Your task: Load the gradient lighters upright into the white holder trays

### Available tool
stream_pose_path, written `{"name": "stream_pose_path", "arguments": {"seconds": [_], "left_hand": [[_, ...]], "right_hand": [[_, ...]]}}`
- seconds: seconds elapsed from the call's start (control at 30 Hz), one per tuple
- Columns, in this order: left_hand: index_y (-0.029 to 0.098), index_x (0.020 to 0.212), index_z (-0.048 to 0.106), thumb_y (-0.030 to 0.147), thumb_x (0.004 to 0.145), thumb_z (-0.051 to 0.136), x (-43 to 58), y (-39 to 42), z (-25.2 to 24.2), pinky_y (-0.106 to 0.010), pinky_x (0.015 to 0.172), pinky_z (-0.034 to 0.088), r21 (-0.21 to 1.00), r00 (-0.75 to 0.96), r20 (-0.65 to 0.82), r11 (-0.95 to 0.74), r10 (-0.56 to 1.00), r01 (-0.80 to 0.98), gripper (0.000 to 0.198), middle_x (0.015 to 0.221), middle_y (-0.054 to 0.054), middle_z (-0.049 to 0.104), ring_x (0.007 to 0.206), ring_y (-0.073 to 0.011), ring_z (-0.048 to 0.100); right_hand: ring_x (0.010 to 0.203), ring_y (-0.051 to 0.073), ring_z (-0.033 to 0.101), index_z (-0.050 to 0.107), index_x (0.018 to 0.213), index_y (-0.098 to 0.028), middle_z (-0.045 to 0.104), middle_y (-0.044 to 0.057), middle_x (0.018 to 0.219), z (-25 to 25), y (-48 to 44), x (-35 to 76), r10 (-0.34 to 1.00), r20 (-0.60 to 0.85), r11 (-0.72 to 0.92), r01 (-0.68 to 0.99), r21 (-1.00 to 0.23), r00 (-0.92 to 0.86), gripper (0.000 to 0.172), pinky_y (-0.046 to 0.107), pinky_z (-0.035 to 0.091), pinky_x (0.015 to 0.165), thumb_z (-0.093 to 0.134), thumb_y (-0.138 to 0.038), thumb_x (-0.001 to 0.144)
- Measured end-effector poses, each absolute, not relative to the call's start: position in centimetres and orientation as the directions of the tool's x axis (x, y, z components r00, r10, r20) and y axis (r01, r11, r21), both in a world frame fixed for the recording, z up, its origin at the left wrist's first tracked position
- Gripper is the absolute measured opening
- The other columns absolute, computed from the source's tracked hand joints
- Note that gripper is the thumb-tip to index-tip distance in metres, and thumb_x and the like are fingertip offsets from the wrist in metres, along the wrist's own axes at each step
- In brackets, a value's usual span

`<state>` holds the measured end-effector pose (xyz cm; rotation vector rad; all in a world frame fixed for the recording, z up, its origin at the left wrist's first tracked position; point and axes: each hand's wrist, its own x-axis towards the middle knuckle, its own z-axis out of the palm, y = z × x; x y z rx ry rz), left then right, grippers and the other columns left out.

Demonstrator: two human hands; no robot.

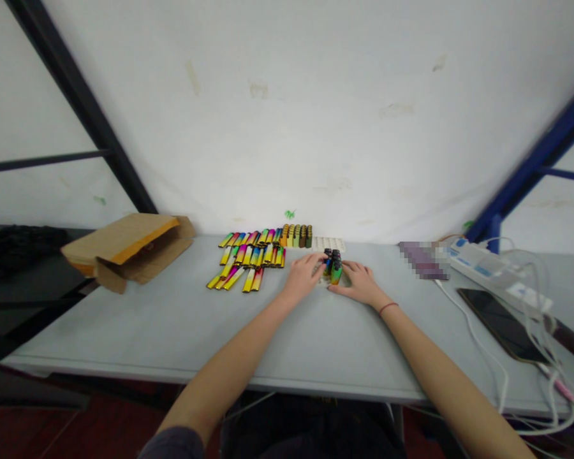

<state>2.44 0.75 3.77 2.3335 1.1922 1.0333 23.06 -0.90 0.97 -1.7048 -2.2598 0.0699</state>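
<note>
A small cluster of lighters with black tops and multicoloured bodies stands upright between my two hands, over a pale holder that they partly cover. My left hand grips the cluster from the left, its fingertips at the black tops. From the right, my right hand holds the same lighters, thumb low at the front and fingers curled behind. Just behind, a block of upright gold-topped lighters stands at one end of a white tray with holes. Shiny rainbow-coloured lighter cases lie in rough rows to the left.
An open cardboard box lies on the left of the grey table. On the right are a pixelated purple object, a white power strip, a dark phone and tangled white cables. A white wall rises behind.
</note>
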Motion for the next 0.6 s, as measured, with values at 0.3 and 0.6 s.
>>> {"name": "stream_pose_path", "arguments": {"seconds": [0.3,0.6], "left_hand": [[0.022,0.110,0.070,0.031,0.095,0.046,-2.9,-0.6,8.3,-0.038,0.093,0.048,0.247,0.261,0.068,-0.270,0.963,0.931,0.030,0.116,-0.011,0.069,0.109,-0.0267,0.064],[0.020,0.085,0.076,0.021,0.079,0.061,-8.2,0.4,9.7,-0.033,0.084,0.052,0.048,0.085,-0.204,-0.077,0.975,0.996,0.017,0.104,-0.013,0.075,0.099,-0.0270,0.069]], "right_hand": [[0.130,0.035,0.047,0.055,0.139,-0.022,0.053,0.015,0.145,0.9,-0.8,23.1,0.947,0.210,0.290,0.930,-0.226,-0.244,0.075,0.050,0.035,0.105,0.057,-0.071,0.083],[0.131,0.035,0.046,0.055,0.139,-0.022,0.053,0.015,0.145,0.9,-0.7,23.2,0.948,0.202,0.291,0.929,-0.229,-0.247,0.075,0.051,0.035,0.105,0.056,-0.072,0.082]]}}
